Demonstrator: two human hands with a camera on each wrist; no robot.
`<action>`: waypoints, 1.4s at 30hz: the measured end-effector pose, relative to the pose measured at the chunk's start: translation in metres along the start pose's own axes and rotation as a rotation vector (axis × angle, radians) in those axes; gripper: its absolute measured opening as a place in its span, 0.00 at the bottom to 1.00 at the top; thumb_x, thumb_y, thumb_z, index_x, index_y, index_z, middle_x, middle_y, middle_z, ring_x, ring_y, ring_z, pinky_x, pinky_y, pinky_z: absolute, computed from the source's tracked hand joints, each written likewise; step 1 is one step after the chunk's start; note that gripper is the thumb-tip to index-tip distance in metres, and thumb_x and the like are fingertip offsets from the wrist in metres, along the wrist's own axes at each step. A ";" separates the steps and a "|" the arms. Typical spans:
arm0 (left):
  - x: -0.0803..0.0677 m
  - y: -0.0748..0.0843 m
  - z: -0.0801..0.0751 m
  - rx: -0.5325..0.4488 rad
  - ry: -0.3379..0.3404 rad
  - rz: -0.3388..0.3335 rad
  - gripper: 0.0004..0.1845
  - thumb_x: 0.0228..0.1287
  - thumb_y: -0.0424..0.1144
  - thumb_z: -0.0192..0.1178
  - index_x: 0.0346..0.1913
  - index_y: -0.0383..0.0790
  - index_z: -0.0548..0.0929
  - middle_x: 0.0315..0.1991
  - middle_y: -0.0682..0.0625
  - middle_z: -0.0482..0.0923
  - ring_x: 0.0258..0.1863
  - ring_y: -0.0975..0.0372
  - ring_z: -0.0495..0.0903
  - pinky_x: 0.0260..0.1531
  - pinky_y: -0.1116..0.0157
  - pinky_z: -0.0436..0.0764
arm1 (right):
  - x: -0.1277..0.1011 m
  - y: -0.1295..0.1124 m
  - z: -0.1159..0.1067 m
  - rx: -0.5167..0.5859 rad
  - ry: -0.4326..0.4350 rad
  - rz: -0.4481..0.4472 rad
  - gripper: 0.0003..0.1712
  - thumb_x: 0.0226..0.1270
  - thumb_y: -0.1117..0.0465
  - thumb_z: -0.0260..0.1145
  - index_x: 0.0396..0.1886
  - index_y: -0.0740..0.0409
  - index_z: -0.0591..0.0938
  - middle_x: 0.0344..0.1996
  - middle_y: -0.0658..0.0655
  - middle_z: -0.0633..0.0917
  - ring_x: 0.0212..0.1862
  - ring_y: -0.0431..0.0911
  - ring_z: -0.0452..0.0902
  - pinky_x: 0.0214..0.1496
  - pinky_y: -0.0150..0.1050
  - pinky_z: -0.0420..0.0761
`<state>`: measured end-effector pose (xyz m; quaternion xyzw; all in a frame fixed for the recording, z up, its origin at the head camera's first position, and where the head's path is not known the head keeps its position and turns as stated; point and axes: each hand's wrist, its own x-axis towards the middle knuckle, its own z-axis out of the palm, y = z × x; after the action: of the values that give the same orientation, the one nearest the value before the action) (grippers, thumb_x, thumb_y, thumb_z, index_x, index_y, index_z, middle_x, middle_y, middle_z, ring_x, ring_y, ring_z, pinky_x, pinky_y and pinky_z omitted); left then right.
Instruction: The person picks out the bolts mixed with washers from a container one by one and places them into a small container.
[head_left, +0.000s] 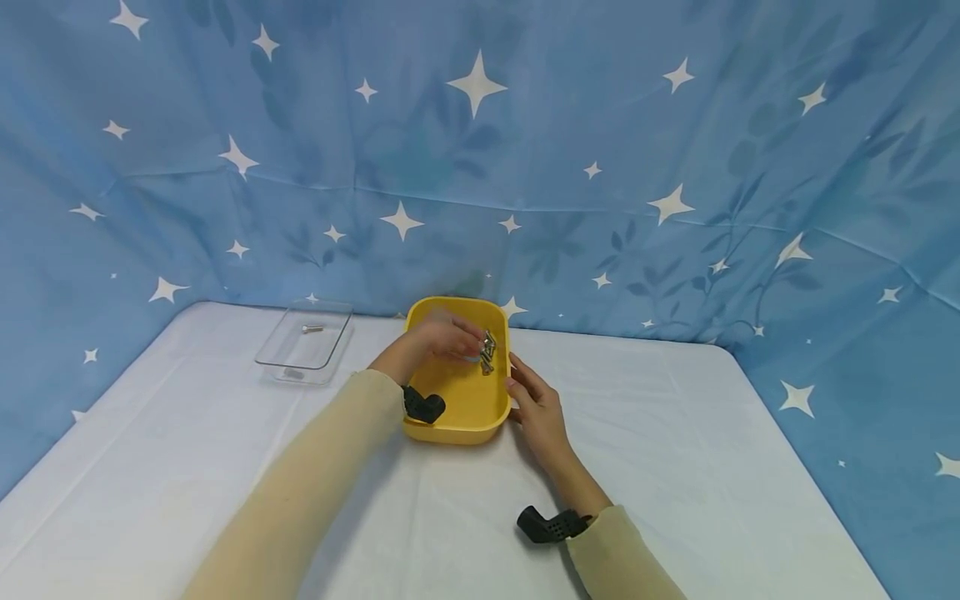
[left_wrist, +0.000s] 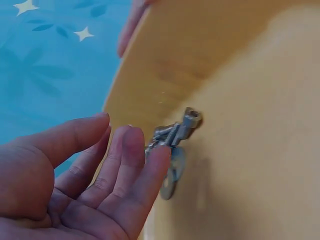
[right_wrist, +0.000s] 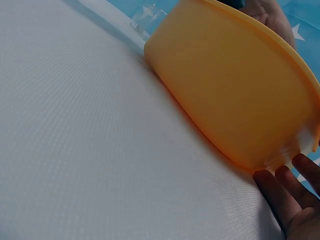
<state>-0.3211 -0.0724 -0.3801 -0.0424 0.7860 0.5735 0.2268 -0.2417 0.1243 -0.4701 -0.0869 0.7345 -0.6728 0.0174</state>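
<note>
A yellow bin (head_left: pixel 457 408) stands on the white table, with several metal bolts and washers (head_left: pixel 487 354) heaped by its right wall. Inside the bin, my left hand (head_left: pixel 447 335) reaches toward the heap. In the left wrist view, that hand (left_wrist: pixel 95 185) has its thumb apart from loosely bent fingers and nothing between them; the fingertips overlap a socket-head bolt (left_wrist: pixel 191 119) and a washer (left_wrist: pixel 170 185), so contact cannot be told. My right hand (head_left: pixel 542 417) rests against the bin's outer right side. Its fingertips touch the yellow wall (right_wrist: pixel 235 85) low down in the right wrist view.
A clear glass dish (head_left: pixel 303 346) with a single bolt (head_left: pixel 312 329) in it sits left of the bin. Behind the table (head_left: pixel 675 433) hangs a blue curtain (head_left: pixel 555 125) with white stars. Black wrist devices (head_left: pixel 555 527) are worn on both wrists.
</note>
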 end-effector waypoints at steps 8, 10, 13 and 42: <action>0.005 -0.006 0.011 0.027 0.015 -0.067 0.15 0.68 0.32 0.65 0.55 0.35 0.86 0.44 0.42 0.87 0.40 0.57 0.87 0.49 0.59 0.89 | 0.000 -0.001 0.000 -0.005 0.003 0.005 0.28 0.80 0.54 0.57 0.76 0.42 0.69 0.70 0.60 0.75 0.62 0.58 0.79 0.47 0.33 0.89; 0.006 -0.007 0.012 0.016 0.015 -0.088 0.15 0.68 0.33 0.65 0.55 0.35 0.86 0.43 0.43 0.87 0.40 0.57 0.87 0.49 0.59 0.89 | 0.000 -0.001 0.001 -0.005 0.005 0.005 0.28 0.80 0.54 0.57 0.76 0.42 0.69 0.70 0.60 0.75 0.63 0.58 0.79 0.47 0.34 0.89; 0.008 -0.008 0.014 0.015 0.021 -0.112 0.14 0.68 0.34 0.65 0.53 0.33 0.86 0.42 0.43 0.87 0.39 0.56 0.88 0.48 0.61 0.89 | 0.000 -0.001 0.001 -0.006 0.004 0.003 0.28 0.80 0.54 0.57 0.76 0.43 0.69 0.70 0.61 0.75 0.63 0.58 0.79 0.48 0.34 0.89; 0.018 -0.011 0.021 -0.091 0.043 -0.170 0.14 0.67 0.29 0.64 0.55 0.32 0.86 0.37 0.44 0.85 0.34 0.59 0.89 0.45 0.66 0.89 | 0.001 0.001 0.000 -0.027 0.007 0.002 0.28 0.80 0.54 0.57 0.76 0.42 0.69 0.70 0.61 0.76 0.64 0.57 0.78 0.49 0.38 0.90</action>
<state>-0.3268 -0.0530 -0.4020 -0.1319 0.7574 0.5862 0.2555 -0.2431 0.1241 -0.4706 -0.0841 0.7437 -0.6630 0.0144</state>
